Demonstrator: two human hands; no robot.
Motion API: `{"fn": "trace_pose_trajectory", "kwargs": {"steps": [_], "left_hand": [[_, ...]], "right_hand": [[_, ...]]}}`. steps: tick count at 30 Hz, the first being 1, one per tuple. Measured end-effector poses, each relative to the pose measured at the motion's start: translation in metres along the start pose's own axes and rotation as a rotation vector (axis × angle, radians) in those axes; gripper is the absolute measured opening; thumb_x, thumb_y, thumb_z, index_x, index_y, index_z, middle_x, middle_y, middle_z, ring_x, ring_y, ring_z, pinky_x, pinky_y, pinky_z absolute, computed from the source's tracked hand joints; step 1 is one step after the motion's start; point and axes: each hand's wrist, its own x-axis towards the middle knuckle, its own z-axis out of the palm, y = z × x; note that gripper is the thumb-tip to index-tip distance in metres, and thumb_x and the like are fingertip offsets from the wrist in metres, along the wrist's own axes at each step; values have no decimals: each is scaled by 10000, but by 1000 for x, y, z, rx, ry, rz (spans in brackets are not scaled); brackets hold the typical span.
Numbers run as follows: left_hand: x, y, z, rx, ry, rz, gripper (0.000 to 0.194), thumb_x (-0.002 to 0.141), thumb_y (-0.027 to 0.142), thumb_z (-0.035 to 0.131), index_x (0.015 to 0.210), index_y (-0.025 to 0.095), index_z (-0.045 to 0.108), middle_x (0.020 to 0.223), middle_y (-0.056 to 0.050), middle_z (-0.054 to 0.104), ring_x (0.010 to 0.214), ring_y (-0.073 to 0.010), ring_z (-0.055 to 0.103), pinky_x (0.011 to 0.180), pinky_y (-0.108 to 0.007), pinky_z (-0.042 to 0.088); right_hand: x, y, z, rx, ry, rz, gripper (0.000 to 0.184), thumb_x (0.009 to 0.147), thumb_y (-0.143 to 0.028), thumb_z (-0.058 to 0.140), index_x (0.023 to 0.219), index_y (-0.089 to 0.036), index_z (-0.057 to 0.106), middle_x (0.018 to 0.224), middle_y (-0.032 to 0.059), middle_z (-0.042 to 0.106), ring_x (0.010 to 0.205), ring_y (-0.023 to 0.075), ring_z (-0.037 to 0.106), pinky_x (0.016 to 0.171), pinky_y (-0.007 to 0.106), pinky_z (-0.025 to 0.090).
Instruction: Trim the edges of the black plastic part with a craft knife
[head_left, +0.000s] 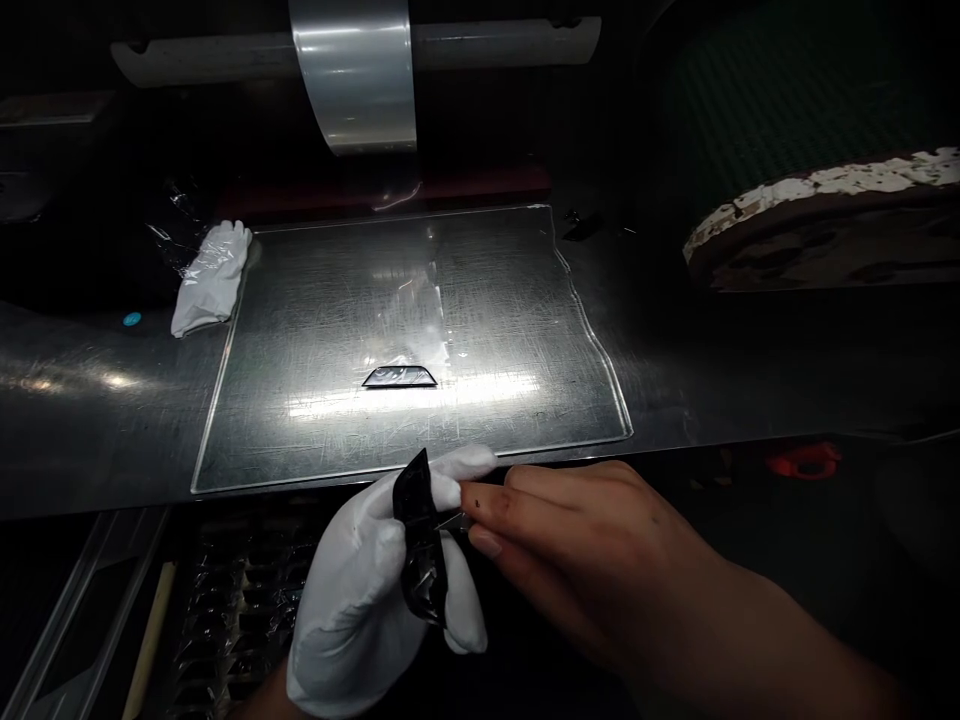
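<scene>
My left hand (352, 590), in a white glove, grips a small black plastic part (421, 545) between thumb and fingers, just off the front edge of the bench. The part is held on end and has a glossy, curved surface. My bare right hand (562, 530) is pinched closed beside it. A thin, shiny sliver (450, 521) runs from the right fingertips to the part; whether it is clear film or a fine tool I cannot tell. Beyond the hands, a flat trapezoid piece (400, 377) with a dark border lies on a clear sheet (315, 300).
A white glove (214, 278) lies at the sheet's left edge, near a blue dot (132, 319). Clear film (356, 75) hangs from a roller (510, 42) at the back. Below left is a tray of dark parts (217, 620). A red object (804, 460) lies right.
</scene>
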Motion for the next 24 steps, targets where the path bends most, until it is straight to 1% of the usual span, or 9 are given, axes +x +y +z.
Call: {"fn": "trace_pose_trajectory", "kwargs": {"steps": [4,9,12,14,16,18,21,23,24], "left_hand": [[2,1,0,5,-14,15,491,1043,419,536,1436,129,587,607,-29,689,556,-129,642,633,-238,459],[3,1,0,-47,30,17,342,1041,369,557,1282,166,690,1186,-120,760,594,-89,690,550,-186,478],[4,2,-1,-59,15,41,381,1054,385,516,1313,158,679,788,-66,766,551,-94,656,559,-187,477],[6,4,-1,-32,14,73,379,1060,398,491,1287,178,699,622,-25,697,499,-100,611,505,-195,447],[8,6,-1,7,27,93,355,1053,415,502,1238,214,729,669,-28,711,470,-94,563,452,-208,411],[9,8,-3,36,36,111,339,1041,430,527,1204,233,750,760,-41,745,463,-82,528,435,-214,398],[4,4,-11,114,84,90,326,1016,466,554,1183,270,754,1038,-71,791,502,-82,558,485,-246,458],[1,-4,-16,256,176,7,358,980,551,575,1181,301,733,1253,-88,748,535,-109,590,517,-305,514],[1,-9,-18,393,235,-66,401,962,616,577,1187,316,721,1228,-84,755,519,-114,584,498,-311,522]], "right_hand": [[2,1,-6,-4,-77,9,266,1096,-279,527,1330,-288,653,956,-27,726,775,122,660,691,262,475],[2,-2,-7,56,-125,-26,273,1093,-280,527,1327,-296,666,951,-33,748,775,114,692,684,238,500],[-3,1,-15,70,32,-7,295,1078,-278,536,1351,-298,645,1119,-18,778,960,148,742,819,239,544],[-11,17,-26,9,182,124,252,1068,-322,529,1276,-292,670,1082,-8,787,931,178,750,775,260,552],[-17,47,-39,-117,344,321,242,1054,-375,525,1199,-270,687,969,16,776,821,202,729,687,291,527],[-19,87,-52,-263,501,471,276,1025,-397,544,1179,-235,705,981,60,754,837,237,698,733,346,512],[-14,138,-63,-349,648,520,309,968,-356,577,1120,-161,762,1072,148,715,1030,333,654,957,504,470],[-16,153,-64,-342,729,519,315,927,-329,592,1073,-126,785,1046,190,700,1100,394,622,1039,602,418],[-21,153,-62,-336,778,515,329,919,-324,591,1096,-125,783,1089,206,693,1139,412,605,1064,633,400]]}}
